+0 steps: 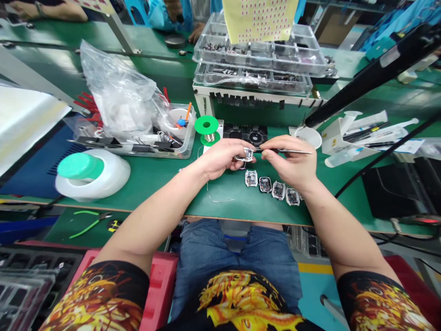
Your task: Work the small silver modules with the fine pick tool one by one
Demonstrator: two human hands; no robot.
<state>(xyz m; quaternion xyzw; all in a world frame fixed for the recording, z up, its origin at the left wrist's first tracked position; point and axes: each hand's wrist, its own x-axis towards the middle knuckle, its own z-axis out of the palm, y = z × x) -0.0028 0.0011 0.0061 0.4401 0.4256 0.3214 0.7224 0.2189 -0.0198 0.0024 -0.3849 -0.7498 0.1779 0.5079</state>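
My left hand pinches a small silver watch-like case above the green mat. My right hand grips thin metal tweezers, whose tip meets the case. Just below my hands, a row of several similar small cases lies on the mat. A thin loose wire lies near the mat's front edge.
A green solder spool and a black parts tray stand behind my hands. At left are a clear bin with tools and a plastic bag, and a white jug with a green cap. Stacked clear trays sit behind, syringes at right.
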